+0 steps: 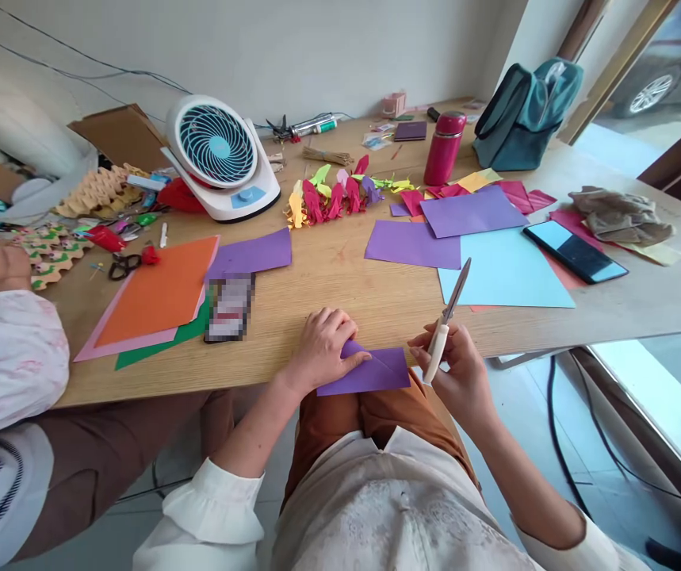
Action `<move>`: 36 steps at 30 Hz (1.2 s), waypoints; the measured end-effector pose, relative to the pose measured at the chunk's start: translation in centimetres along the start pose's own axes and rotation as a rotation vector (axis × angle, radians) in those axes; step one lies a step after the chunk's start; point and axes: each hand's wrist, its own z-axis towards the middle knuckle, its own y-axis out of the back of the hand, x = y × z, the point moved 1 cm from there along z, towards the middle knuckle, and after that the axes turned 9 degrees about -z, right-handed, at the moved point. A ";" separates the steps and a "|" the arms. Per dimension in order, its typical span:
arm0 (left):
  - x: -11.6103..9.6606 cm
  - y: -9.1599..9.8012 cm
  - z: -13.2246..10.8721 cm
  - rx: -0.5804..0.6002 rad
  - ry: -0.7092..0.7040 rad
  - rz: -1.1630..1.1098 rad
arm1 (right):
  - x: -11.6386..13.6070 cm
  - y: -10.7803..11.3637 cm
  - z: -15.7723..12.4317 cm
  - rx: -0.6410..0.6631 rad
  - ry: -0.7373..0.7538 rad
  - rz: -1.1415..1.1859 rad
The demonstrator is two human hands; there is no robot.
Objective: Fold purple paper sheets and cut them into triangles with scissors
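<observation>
At the table's front edge, my left hand (pixel 329 349) grips a creased piece of purple paper (pixel 384 366) between thumb and fingers. The paper sticks out over my lap. My right hand (pixel 456 361) is wrapped around a pair of scissors (pixel 445 321) with white handles. Their metal blades are closed and point up and away from me, just right of the paper and apart from it. More purple sheets (pixel 412 243) lie beyond my hands, partly on a light blue sheet (pixel 510 270).
Left are an orange sheet (pixel 158 289), a phone (pixel 230 309) and a co-worker's arm (pixel 10 357). Farther back stand a white fan (pixel 221 159), colourful paper cut-outs (pixel 337 194), a red bottle (pixel 445 151) and a teal bag (pixel 522 119). Another phone (pixel 575 251) lies right.
</observation>
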 end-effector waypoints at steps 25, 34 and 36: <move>-3.9 0.2 -1.3 -0.797 0.640 -1.121 | 5.5 -4.1 -2.4 0.016 0.039 0.306; -5.1 0.1 -1.7 -0.850 0.586 -1.042 | 3.5 -3.9 -1.2 -0.100 -0.054 0.183; -5.5 0.2 -1.8 -0.859 0.581 -1.069 | 3.4 -3.9 -1.2 -0.105 -0.047 0.198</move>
